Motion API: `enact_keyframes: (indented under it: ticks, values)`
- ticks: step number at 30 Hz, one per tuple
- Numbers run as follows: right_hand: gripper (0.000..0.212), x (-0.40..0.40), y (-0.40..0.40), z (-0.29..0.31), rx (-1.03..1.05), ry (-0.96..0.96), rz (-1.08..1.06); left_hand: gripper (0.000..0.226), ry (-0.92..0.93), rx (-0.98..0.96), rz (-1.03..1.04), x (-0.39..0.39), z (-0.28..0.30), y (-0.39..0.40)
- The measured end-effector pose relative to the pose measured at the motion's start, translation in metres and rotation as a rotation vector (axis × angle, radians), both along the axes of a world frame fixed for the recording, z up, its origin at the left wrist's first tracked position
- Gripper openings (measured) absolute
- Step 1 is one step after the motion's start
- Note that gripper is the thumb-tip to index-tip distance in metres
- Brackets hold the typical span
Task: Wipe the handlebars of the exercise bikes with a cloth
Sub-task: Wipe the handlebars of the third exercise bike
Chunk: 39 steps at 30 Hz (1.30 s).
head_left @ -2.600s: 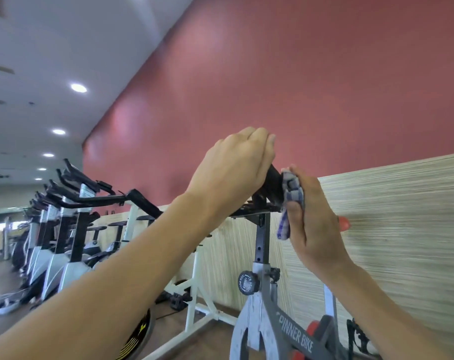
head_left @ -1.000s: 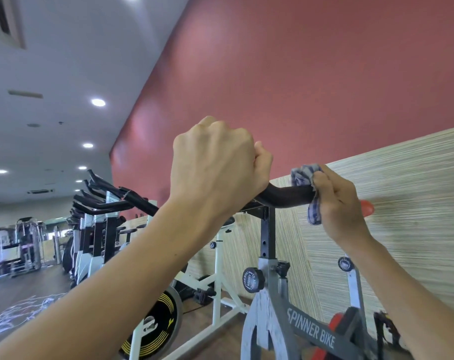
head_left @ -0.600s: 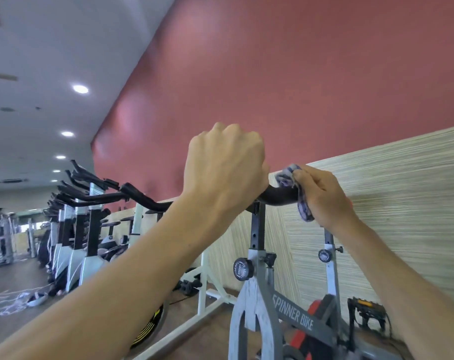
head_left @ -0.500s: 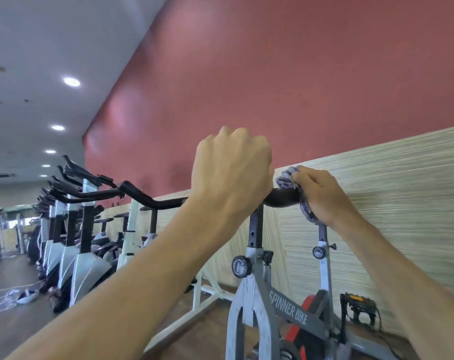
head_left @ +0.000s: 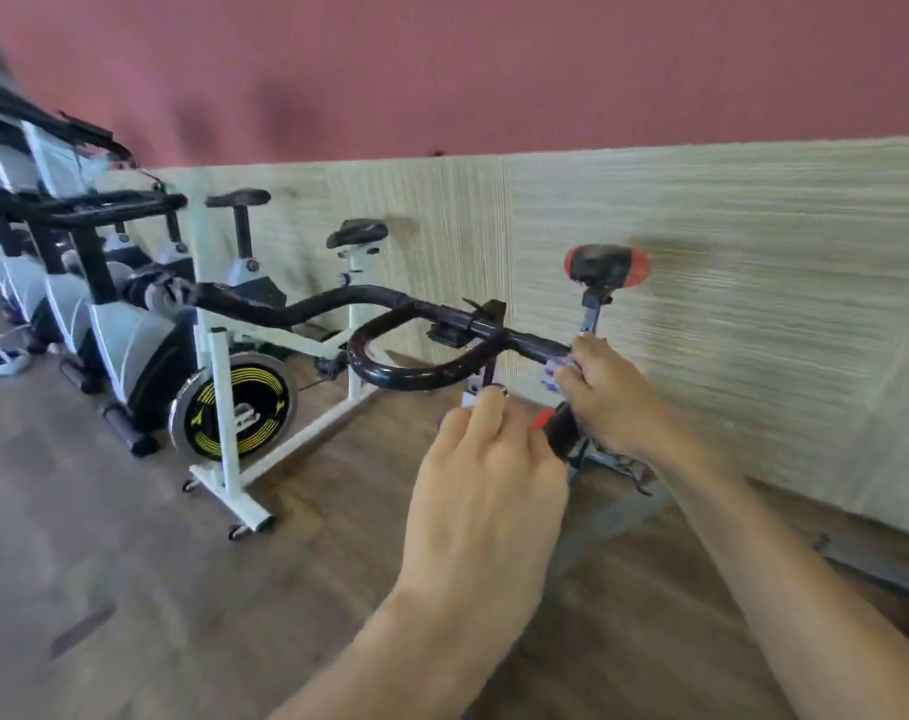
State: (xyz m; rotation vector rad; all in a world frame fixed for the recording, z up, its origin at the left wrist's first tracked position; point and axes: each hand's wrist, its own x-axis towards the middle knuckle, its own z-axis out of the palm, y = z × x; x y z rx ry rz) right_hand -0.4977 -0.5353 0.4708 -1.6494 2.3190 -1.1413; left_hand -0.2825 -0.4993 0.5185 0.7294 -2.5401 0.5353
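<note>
The right hand [head_left: 605, 394] grips the cloth [head_left: 555, 370] against the right end of the black handlebar [head_left: 390, 309], fingers curled round bar and cloth together, evidently to rub that end. The left hand [head_left: 486, 491] hangs in front of the bar's centre loop, off the bar; its fingers point forward, loosely bent, and it holds nothing that can be seen. It probably stands ready to steady the bar. The red-and-black saddle [head_left: 605, 266] stands beyond the right hand, close to the panelled wall [head_left: 753, 314]. To the left stands a white bike [head_left: 234, 407] with a yellow-ringed flywheel, and further bikes run off along the wall. The centre clamp [head_left: 468, 324] interrupts a straight wipe along the bar.
</note>
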Motion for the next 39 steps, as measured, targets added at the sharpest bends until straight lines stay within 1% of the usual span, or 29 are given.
enact_keyframes:
  ticks: [1,5,7,9,10,11,13,14,16,17,19,20,22,23,24,25,27,29,31,33,35,39]
  values:
    - [0.019,0.000,-0.001,0.001,0.016,0.005,0.001,0.012,-0.030,0.042,-0.001,0.002,0.005,0.001]
    - [0.012,-0.006,-0.005,0.008,0.118,-0.044,-0.013,0.022,-0.183,0.242,0.017,0.001,0.022,0.000]
    - [0.020,-0.010,-0.007,0.013,0.218,-0.109,-0.010,0.025,-0.225,0.315,0.030,-0.001,0.027,-0.001]
    - [0.035,-0.013,-0.009,0.021,0.344,-0.099,-0.003,0.043,-0.251,0.443,0.059,-0.004,0.035,-0.001]
    - [0.039,-0.014,-0.010,0.025,0.392,-0.098,0.003,0.048,-0.245,0.529,0.077,-0.007,0.044,-0.002]
    - [0.042,-0.014,-0.012,0.029,0.431,-0.104,0.016,0.049,-0.202,0.626,0.096,-0.010,0.052,-0.003]
    - [0.045,-0.018,-0.016,0.033,0.474,-0.073,0.071,0.043,-0.062,0.823,0.149,-0.018,0.065,-0.016]
    - [0.047,-0.021,-0.019,0.035,0.480,-0.048,0.105,0.042,0.023,0.859,0.165,-0.020,0.066,-0.026]
    - [0.049,-0.031,-0.031,0.039,0.499,-0.021,0.172,0.045,0.159,0.825,0.217,-0.027,0.061,-0.049]
    - [0.044,-0.036,-0.037,0.040,0.511,-0.010,0.213,0.044,0.197,0.796,0.270,-0.029,0.057,-0.063]
    - [0.019,-0.043,-0.049,0.041,0.481,0.032,0.318,0.047,0.227,0.800,0.413,-0.034,0.043,-0.089]
    - [0.011,-0.047,-0.056,0.041,0.455,0.056,0.367,0.052,0.244,0.808,0.475,-0.038,0.034,-0.100]
    - [0.012,-0.052,-0.071,0.042,0.423,0.141,0.445,0.068,0.321,0.819,0.619,-0.046,0.019,-0.118]
    - [0.012,-0.054,-0.079,0.041,0.406,0.178,0.491,0.076,0.387,0.855,0.691,-0.050,0.013,-0.126]
    - [0.018,-0.055,-0.086,0.039,0.417,0.179,0.533,0.082,0.466,0.917,0.759,-0.053,0.008,-0.132]
    - [0.031,-0.056,-0.092,0.037,0.444,0.155,0.564,0.086,0.555,0.995,0.819,-0.057,0.005,-0.138]
    - [0.055,-0.059,-0.096,0.040,0.474,0.063,0.579,0.086,0.694,1.116,0.899,-0.066,0.002,-0.151]
    - [0.063,-0.061,-0.092,0.046,0.479,-0.014,0.574,0.081,0.761,1.173,0.952,-0.076,0.002,-0.157]
    - [0.062,-0.064,-0.086,0.050,0.474,-0.069,0.587,0.079,0.777,1.198,1.001,-0.082,0.003,-0.162]
    - [0.063,-0.066,-0.080,0.049,0.456,-0.090,0.609,0.078,0.715,1.202,1.028,-0.081,0.003,-0.164]
    - [0.064,-0.071,-0.081,0.042,0.431,-0.040,0.637,0.077,0.641,1.200,1.032,-0.078,0.005,-0.164]
    - [0.062,-0.071,-0.118,0.034,0.366,0.079,0.813,0.075,0.565,1.215,1.068,-0.080,0.010,-0.167]
